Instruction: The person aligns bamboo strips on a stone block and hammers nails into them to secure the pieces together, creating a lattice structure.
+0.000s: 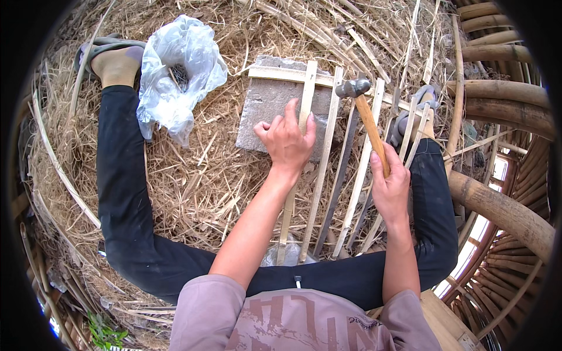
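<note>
My right hand (390, 184) is wrapped round the wooden handle of a hammer (367, 120). The metal head is over the right part of a bamboo frame, near its crosswise slat (275, 74). Several long bamboo slats (325, 152) run from that crosspiece toward my lap. My left hand (287, 137) is over one of the left slats, index finger and thumb stretched apart, the other fingers partly curled. Nothing shows in its grip. Beneath the slats' far ends lies a flat grey stone block (257, 111).
An open clear plastic bag (181, 76) with thin dark pieces inside lies by my left foot. My legs (123, 181) spread around the work. Straw and bamboo shavings (193, 199) cover the ground. Thick bamboo poles (503, 210) stand at the right.
</note>
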The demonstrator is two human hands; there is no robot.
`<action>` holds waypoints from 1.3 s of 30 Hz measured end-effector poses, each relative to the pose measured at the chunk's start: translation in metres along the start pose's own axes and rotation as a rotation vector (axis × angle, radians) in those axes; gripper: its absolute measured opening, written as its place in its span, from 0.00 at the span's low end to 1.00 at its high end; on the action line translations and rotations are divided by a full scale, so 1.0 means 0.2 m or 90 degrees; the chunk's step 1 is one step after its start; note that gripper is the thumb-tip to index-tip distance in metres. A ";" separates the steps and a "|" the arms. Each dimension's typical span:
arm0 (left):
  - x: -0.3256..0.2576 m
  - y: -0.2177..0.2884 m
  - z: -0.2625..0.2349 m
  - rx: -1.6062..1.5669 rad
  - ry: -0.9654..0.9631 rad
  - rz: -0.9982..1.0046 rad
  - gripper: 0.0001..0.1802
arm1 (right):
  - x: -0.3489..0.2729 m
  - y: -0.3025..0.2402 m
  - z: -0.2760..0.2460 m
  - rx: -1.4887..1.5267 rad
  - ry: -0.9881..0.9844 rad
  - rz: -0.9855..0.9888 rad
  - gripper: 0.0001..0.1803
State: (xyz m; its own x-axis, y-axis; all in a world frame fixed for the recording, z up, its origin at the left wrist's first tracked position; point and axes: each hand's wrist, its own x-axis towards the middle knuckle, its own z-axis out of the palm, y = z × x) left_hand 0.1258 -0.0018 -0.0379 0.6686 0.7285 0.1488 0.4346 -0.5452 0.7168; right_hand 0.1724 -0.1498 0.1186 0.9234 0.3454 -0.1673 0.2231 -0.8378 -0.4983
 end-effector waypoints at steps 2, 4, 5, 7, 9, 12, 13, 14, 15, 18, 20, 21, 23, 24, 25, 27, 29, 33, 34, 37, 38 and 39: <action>0.01 0.01 -0.01 0.027 -0.009 0.022 0.18 | 0.00 0.00 0.00 -0.002 -0.004 0.004 0.17; 0.01 0.00 0.00 0.039 -0.015 0.037 0.20 | 0.00 0.00 0.01 -0.003 -0.009 0.007 0.17; 0.01 -0.01 0.00 0.051 -0.021 0.054 0.21 | 0.00 -0.01 0.01 -0.005 -0.010 0.006 0.17; 0.01 -0.01 0.00 0.051 -0.021 0.058 0.21 | 0.00 0.00 0.01 -0.006 -0.011 0.005 0.17; 0.01 0.00 0.01 0.048 -0.021 0.063 0.21 | 0.00 0.00 0.00 -0.007 -0.011 0.010 0.17; 0.01 0.00 0.01 0.049 -0.017 0.061 0.20 | 0.00 0.00 0.01 -0.001 -0.006 0.013 0.17; 0.01 0.00 0.01 0.050 -0.024 0.059 0.20 | 0.00 0.00 0.01 -0.001 -0.006 0.014 0.17; 0.00 -0.01 0.01 0.051 -0.030 0.057 0.20 | 0.00 0.00 0.01 0.001 -0.002 0.012 0.17; 0.00 0.00 0.01 0.050 -0.031 0.057 0.20 | 0.00 0.00 0.02 0.003 0.001 0.009 0.16; 0.00 -0.01 0.02 0.051 -0.021 0.062 0.20 | 0.03 -0.07 0.01 -0.031 0.003 -0.021 0.16; 0.00 -0.01 0.02 0.054 -0.011 0.066 0.20 | 0.06 -0.09 0.01 -0.054 -0.010 -0.028 0.16; 0.00 -0.01 0.02 0.052 -0.011 0.067 0.20 | 0.07 -0.09 0.01 -0.078 -0.022 -0.036 0.17; 0.00 -0.01 0.02 0.061 -0.013 0.070 0.21 | 0.13 -0.11 0.03 -0.089 -0.014 -0.092 0.18; 0.00 -0.01 0.02 0.061 -0.012 0.070 0.21 | 0.15 -0.12 0.04 -0.099 -0.008 -0.150 0.20; -0.01 -0.01 0.03 0.060 -0.013 0.069 0.21 | 0.17 -0.13 0.04 -0.099 -0.008 -0.151 0.20; -0.01 -0.02 0.04 0.057 -0.011 0.065 0.21 | 0.21 -0.16 0.04 -0.166 -0.028 -0.173 0.21; -0.01 -0.03 0.05 0.051 -0.003 0.068 0.22 | 0.22 -0.17 0.04 -0.186 -0.025 -0.176 0.22; -0.02 -0.02 0.04 0.045 0.003 0.067 0.22 | 0.20 -0.13 0.06 -0.211 -0.014 -0.196 0.23; -0.02 -0.03 0.04 0.041 0.005 0.067 0.22 | 0.20 -0.12 0.07 -0.211 -0.016 -0.196 0.23; -0.02 -0.03 0.05 0.033 0.007 0.065 0.22 | 0.19 -0.09 0.08 -0.227 -0.014 -0.207 0.24; -0.02 -0.03 0.05 0.031 0.007 0.064 0.22 | 0.19 -0.08 0.09 -0.215 -0.003 -0.219 0.24; -0.02 -0.02 0.05 0.031 0.007 0.064 0.22 | 0.19 -0.07 0.10 -0.203 0.009 -0.231 0.24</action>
State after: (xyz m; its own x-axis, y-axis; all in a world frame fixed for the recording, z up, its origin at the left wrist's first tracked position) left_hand 0.1273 -0.0053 -0.0484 0.7039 0.6736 0.2252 0.3947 -0.6346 0.6645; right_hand 0.1986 -0.1170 0.1015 0.7722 0.6351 -0.0188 0.6137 -0.7533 -0.2366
